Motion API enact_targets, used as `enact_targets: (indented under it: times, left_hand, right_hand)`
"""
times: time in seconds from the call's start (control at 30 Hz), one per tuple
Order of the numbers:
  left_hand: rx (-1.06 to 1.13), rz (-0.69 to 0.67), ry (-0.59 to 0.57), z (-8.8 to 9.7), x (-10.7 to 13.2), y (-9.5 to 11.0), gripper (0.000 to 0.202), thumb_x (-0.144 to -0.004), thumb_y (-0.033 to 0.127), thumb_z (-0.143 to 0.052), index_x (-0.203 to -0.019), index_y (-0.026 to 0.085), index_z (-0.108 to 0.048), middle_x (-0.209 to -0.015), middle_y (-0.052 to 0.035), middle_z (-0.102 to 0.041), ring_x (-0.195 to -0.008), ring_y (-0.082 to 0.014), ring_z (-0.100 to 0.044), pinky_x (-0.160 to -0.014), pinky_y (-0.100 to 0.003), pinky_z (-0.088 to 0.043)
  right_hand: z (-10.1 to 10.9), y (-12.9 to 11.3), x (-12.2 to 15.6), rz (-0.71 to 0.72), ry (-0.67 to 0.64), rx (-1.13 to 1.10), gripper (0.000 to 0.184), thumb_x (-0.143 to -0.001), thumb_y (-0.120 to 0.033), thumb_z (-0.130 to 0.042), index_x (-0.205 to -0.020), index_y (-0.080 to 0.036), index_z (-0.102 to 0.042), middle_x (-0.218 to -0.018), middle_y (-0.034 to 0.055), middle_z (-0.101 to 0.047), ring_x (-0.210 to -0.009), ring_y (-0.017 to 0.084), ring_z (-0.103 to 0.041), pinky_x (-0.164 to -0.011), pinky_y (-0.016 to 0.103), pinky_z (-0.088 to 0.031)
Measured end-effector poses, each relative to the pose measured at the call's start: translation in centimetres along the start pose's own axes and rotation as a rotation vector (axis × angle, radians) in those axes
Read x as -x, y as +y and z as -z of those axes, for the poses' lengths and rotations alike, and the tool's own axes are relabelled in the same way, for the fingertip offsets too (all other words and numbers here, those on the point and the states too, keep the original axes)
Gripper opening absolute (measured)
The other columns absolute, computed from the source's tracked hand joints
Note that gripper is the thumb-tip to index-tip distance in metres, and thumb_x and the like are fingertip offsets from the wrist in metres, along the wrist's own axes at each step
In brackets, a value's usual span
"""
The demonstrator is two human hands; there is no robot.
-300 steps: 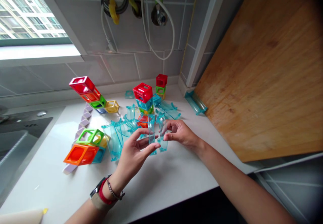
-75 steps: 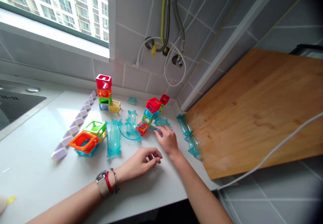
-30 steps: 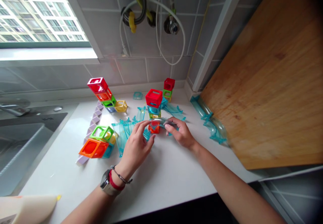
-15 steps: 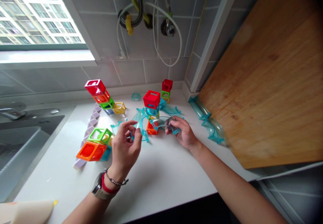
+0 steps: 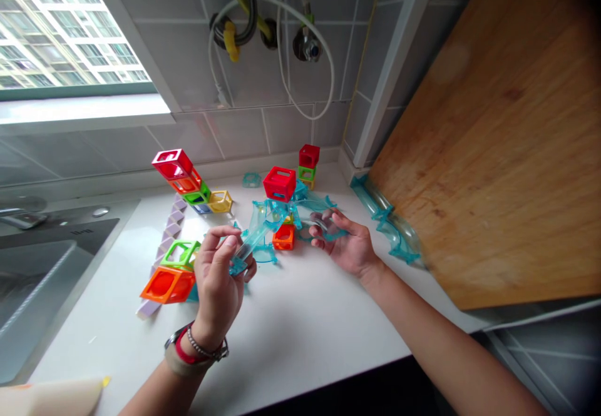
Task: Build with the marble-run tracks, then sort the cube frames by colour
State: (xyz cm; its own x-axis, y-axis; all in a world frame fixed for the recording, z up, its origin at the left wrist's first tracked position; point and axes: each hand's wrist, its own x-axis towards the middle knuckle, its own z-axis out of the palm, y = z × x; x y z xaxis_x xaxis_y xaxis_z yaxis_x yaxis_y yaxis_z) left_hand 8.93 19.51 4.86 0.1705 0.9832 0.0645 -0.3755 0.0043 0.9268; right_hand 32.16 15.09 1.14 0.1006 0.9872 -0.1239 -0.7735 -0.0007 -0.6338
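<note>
Left hand (image 5: 216, 275): fingers pinched on a clear teal track piece (image 5: 256, 231), raised over the counter (image 5: 305, 328).
Right hand (image 5: 351, 248): fingers curled round a second curved piece (image 5: 323, 225).
Handling: light, stiff, slick plastic (probably brittle); I'd grip the side rails.

Left hand (image 5: 218, 278) covers part of a blurred teal piece (image 5: 248, 245), right hand (image 5: 351, 248) part of a curved track (image 5: 323, 223).

Left grip (image 5: 216, 278) clasps a clear teal track piece (image 5: 243, 252), held above the white counter (image 5: 300, 334). Right grip (image 5: 352, 250), palm up, holds a curved teal piece (image 5: 323, 225) just beside the red-topped cube stack (image 5: 280, 184). Wooden board (image 5: 493, 141) leans at right.
</note>
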Motion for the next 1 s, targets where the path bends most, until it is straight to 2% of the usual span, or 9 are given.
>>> enact_targets:
  times: [0.1, 0.2, 0.33, 0.43, 0.5, 0.67, 0.77, 0.87, 1.0]
  left_hand:
    - [0.078, 0.210, -0.076, -0.5, 0.1, 0.0, 0.022, -0.089, 0.042, -0.067, -0.093, 0.024, -0.055, -0.067, 0.0088, -0.035, -0.047, -0.0067, -0.037, -0.041, -0.018, -0.039]
    - [0.098, 0.312, -0.125, -0.7, 0.3, -0.1, 0.022, -0.090, 0.045, -0.063, -0.092, 0.023, -0.056, -0.070, 0.0076, -0.035, -0.050, -0.0079, -0.041, -0.045, -0.022, -0.049]
    - [0.126, 0.347, -0.258, -0.5, 0.7, -0.5, 0.022, -0.090, 0.044, -0.063, -0.094, 0.024, -0.054, -0.069, 0.0074, -0.039, -0.052, -0.0098, -0.048, -0.052, -0.028, -0.058]
    - [0.130, 0.362, -0.381, -0.5, 0.9, -0.8, 0.024, -0.086, 0.037, -0.071, -0.097, 0.024, -0.054, -0.070, 0.0057, -0.053, -0.062, -0.0144, -0.061, -0.059, -0.032, -0.062]
    - [0.092, 0.353, -0.408, -0.5, 1.0, -1.0, 0.025, -0.086, 0.033, -0.075, -0.098, 0.023, -0.055, -0.076, 0.0028, -0.064, -0.068, -0.0167, -0.068, -0.064, -0.033, -0.062]
    - [-0.112, 0.189, -0.360, -0.5, 0.8, -1.9, 0.025, -0.090, 0.034, -0.078, -0.097, 0.020, -0.059, -0.091, -0.0032, -0.074, -0.084, -0.0203, -0.075, -0.079, -0.034, -0.062]
    - [-0.243, 0.085, -0.316, -0.3, 0.9, -2.7, 0.026, -0.091, 0.037, -0.079, -0.098, 0.021, -0.060, -0.094, -0.0037, -0.075, -0.091, -0.0210, -0.074, -0.079, -0.031, -0.061]
    - [-0.364, -0.014, -0.272, -0.1, 1.1, -3.3, 0.021, -0.094, 0.036, -0.076, -0.102, 0.022, -0.062, -0.101, -0.0041, -0.071, -0.093, -0.0193, -0.072, -0.076, -0.028, -0.062]
    - [-0.529, -0.274, -0.195, 0.1, 1.2, -3.2, 0.014, -0.092, 0.032, -0.076, -0.098, 0.022, -0.069, -0.130, -0.0089, -0.056, -0.112, -0.0226, -0.067, -0.082, -0.031, -0.066]
  right_hand:
    - [0.0, 0.0, 0.2, 0.006, -0.010, 0.057, 0.021, -0.073, -0.035, -0.088, -0.090, -0.027, -0.078, -0.116, 0.0029, -0.078, -0.097, 0.022, -0.073, -0.083, 0.037, -0.062]
    - [-0.1, 0.1, 0.5, 0.005, -0.114, 0.135, 0.026, -0.072, -0.038, -0.091, -0.096, -0.030, -0.082, -0.127, 0.0038, -0.077, -0.110, 0.026, -0.073, -0.097, 0.045, -0.060]
    - [-0.2, 0.3, 0.7, 0.002, -0.222, 0.272, 0.029, -0.074, -0.037, -0.092, -0.101, -0.029, -0.084, -0.127, 0.0059, -0.077, -0.117, 0.027, -0.071, -0.103, 0.048, -0.056]
    - [-0.5, 0.4, 0.8, 0.008, -0.282, 0.388, 0.028, -0.075, -0.033, -0.092, -0.102, -0.028, -0.086, -0.129, 0.0064, -0.075, -0.121, 0.027, -0.068, -0.106, 0.046, -0.054]
    - [-0.6, 0.5, 0.8, 0.001, -0.320, 0.462, 0.032, -0.075, -0.034, -0.091, -0.106, -0.028, -0.085, -0.131, 0.0069, -0.075, -0.123, 0.028, -0.067, -0.106, 0.045, -0.053]
    - [-0.8, 0.7, 0.8, -0.005, -0.317, 0.539, 0.039, -0.074, -0.037, -0.092, -0.110, -0.025, -0.083, -0.115, 0.0076, -0.079, -0.113, 0.027, -0.069, -0.098, 0.040, -0.054]
    - [-0.8, 0.6, 0.8, -0.005, -0.290, 0.520, 0.037, -0.072, -0.038, -0.093, -0.105, -0.024, -0.082, -0.100, 0.0060, -0.080, -0.098, 0.024, -0.072, -0.086, 0.036, -0.055]
    - [-0.9, 0.6, 0.8, -0.009, -0.271, 0.457, 0.039, -0.072, -0.042, -0.092, -0.102, -0.022, -0.077, -0.085, 0.0023, -0.076, -0.079, 0.018, -0.068, -0.077, 0.031, -0.055]
    - [-0.9, 0.4, 1.0, -0.064, -0.247, 0.348, 0.045, -0.080, -0.046, -0.085, -0.117, -0.025, -0.070, -0.074, -0.0020, -0.069, -0.065, 0.015, -0.064, -0.063, 0.026, -0.055]
